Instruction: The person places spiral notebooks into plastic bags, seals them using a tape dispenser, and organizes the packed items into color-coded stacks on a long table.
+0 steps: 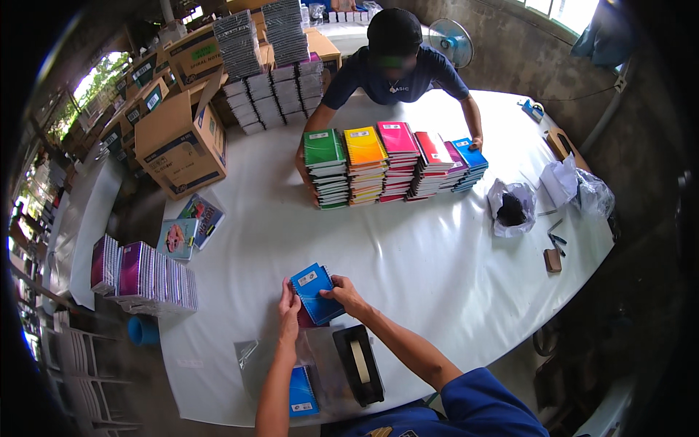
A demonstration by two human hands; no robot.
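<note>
My left hand (289,312) and my right hand (342,293) together hold a small stack of spiral notebooks with a blue one (314,293) on top and a magenta one beneath, just above the white table (437,269). Below my hands lies a clear plastic bag (251,353), another blue notebook (301,391) and a black tape dispenser (360,363). Across the table a person in a dark blue shirt (393,73) leans over a row of colourful notebook stacks (389,164), one hand at each end of the row.
More notebook stacks (142,277) and two loose picture-cover notebooks (191,226) lie at the left. Cardboard boxes (182,142) and wrapped notebook bundles (273,87) stand at the back left. Plastic bags (511,207), a fan (451,40) and small tools sit at the right.
</note>
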